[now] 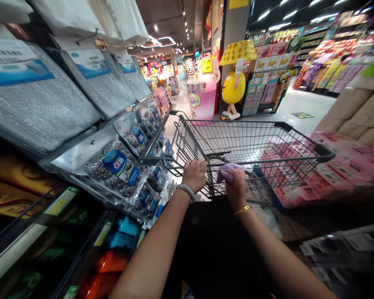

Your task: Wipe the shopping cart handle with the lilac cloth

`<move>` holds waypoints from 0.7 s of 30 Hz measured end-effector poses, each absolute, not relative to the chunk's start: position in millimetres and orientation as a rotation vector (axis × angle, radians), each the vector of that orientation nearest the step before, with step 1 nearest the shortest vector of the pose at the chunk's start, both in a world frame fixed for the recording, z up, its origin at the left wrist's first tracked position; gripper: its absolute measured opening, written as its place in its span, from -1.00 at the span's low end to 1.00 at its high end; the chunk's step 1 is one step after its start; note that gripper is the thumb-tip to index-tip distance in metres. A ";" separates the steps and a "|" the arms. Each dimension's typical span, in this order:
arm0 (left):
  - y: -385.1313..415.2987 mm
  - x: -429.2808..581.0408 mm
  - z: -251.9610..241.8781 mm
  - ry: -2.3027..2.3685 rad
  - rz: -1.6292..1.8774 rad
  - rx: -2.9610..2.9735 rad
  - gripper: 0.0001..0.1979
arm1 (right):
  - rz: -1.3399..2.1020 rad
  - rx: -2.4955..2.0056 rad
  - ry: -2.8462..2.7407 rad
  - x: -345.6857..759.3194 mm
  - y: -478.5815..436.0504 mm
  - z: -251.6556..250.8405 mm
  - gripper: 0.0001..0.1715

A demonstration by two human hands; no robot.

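Note:
A dark wire shopping cart (237, 141) stands in front of me, and the part of its basket that shows holds no goods. My left hand (195, 176), with a pale bangle at the wrist, is closed over the near rail of the cart. To its right, my right hand (236, 187), with a gold bracelet, grips a crumpled purple cloth (229, 172) beside the same rail. Whether the right fingers also touch the rail cannot be made out.
Packaged scourers (120, 166) and silvery cleaning cloths (43, 95) hang close on the left. Pink packages (327, 174) are stacked at the right. A yellow figure (233, 87) and a pink display bin (202, 97) stand beyond the cart.

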State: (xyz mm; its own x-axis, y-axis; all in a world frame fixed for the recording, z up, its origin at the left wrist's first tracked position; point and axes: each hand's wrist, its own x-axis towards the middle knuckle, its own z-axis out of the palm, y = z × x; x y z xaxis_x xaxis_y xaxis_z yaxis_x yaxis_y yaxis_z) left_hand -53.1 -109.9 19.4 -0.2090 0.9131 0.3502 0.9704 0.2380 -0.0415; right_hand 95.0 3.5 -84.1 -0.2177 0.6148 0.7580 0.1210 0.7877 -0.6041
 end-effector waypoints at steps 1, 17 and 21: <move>-109.5 -52.5 19.1 -2.218 -0.271 -1.744 -0.57 | 0.502 -0.552 -1.746 91.4 2.2 -82.1 -0.70; -106.2 -49.7 18.2 -2.262 -0.256 -1.698 -0.52 | 0.621 -0.542 -1.879 82.8 1.4 -101.9 -0.64; -106.3 -49.3 18.6 -2.263 -0.252 -1.707 -0.52 | 0.636 -0.494 -1.938 91.7 1.5 -115.5 -0.77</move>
